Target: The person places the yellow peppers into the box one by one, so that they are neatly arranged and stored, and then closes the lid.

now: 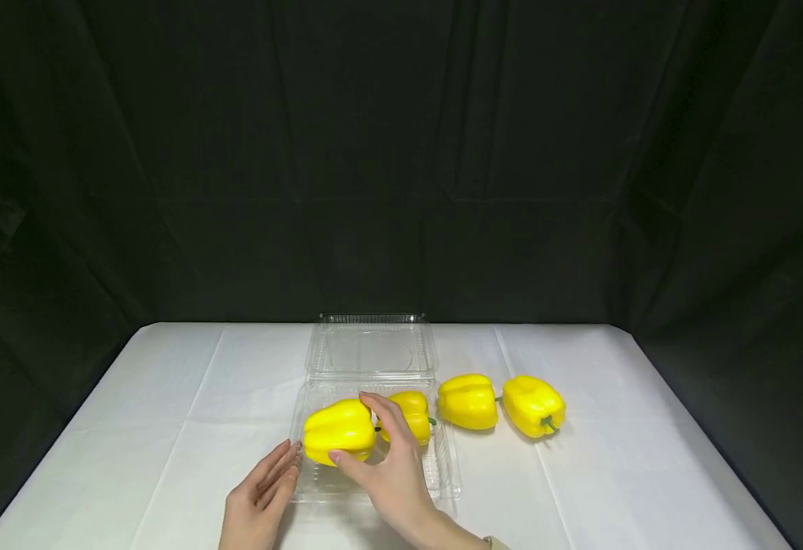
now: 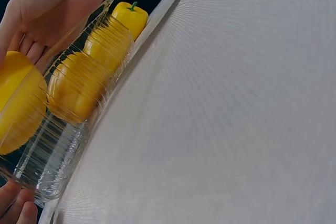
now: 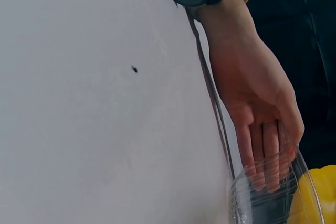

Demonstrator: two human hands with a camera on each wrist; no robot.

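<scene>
My right hand [image 1: 401, 470] grips a yellow bell pepper [image 1: 338, 429] between thumb and fingers, over the left part of a clear plastic clamshell container [image 1: 445, 462]. A second yellow pepper [image 1: 411, 416] lies inside at the container's right, its green stem pointing right. My left hand [image 1: 263, 489] is at the container's left edge, fingers nearly straight against its side. In the right wrist view, the left hand's fingers [image 3: 270, 156] show through the ribbed plastic wall. The left wrist view has the held pepper [image 2: 18, 103] beside the transparent wall, with the right hand [image 2: 58, 3] above.
Two more yellow peppers, one nearer [image 1: 468, 401] and one farther right [image 1: 534, 406], lie on the white-covered table [image 1: 133, 428] to the right of the container. The open lid [image 1: 371, 347] lies back behind the base. A black curtain [image 1: 387, 153] stands along the back and sides.
</scene>
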